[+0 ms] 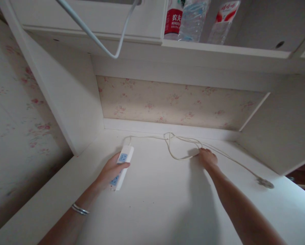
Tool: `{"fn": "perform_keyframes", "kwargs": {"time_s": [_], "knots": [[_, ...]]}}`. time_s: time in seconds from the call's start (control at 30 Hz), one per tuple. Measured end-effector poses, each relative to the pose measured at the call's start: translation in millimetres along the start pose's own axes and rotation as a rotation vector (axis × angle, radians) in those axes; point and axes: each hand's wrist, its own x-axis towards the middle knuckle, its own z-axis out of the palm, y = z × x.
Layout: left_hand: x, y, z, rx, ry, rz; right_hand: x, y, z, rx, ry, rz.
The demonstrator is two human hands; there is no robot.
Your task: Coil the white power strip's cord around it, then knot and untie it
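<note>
My left hand [113, 170] grips a white power strip [128, 152] with blue socket faces, thumb laid across its top. From the strip's far end a thin off-white cord [179, 159] runs along the back of the white desk [152, 211] and forms loose loops near the middle. My right hand [207, 157] is closed on the cord at the right side of the loops. Past that hand the cord stretches right to its plug [265, 183], which lies on the desk. The undersides of my right fingers are hidden.
Overhead, a cabinet shelf [226, 50] holds a red-labelled bottle [173, 20], wrapped clear bottles [193, 20] and another clear bottle [222, 25]. A pale bent tube [98, 42] hangs down at the upper left. White side panels [68, 92] enclose the desk, with floral wallpaper [167, 102] behind.
</note>
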Motion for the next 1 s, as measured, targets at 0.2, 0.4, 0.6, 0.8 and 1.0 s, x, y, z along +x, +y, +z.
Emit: {"fn": "perform_keyframes", "kwargs": {"time_s": [0.2, 0.4, 0.6, 0.8, 1.0], "knots": [[-8, 13, 8, 0.049, 0.057, 0.08, -45, -72, -4, 0.245, 0.202, -0.137], [-22, 22, 14, -0.033, 0.096, 0.079, -92, -148, -25, 0.484, 0.216, -0.403], [-33, 22, 14, 0.003, -0.093, 0.264, -104, -203, -63, 0.779, 0.4, -0.578], [-42, 31, 10, 0.079, -0.223, 0.412, -107, -219, -73, 0.843, 0.445, -0.592], [-46, 34, 8, 0.136, -0.331, 0.446, -110, -208, -71, 0.886, 0.399, -0.65]]}}
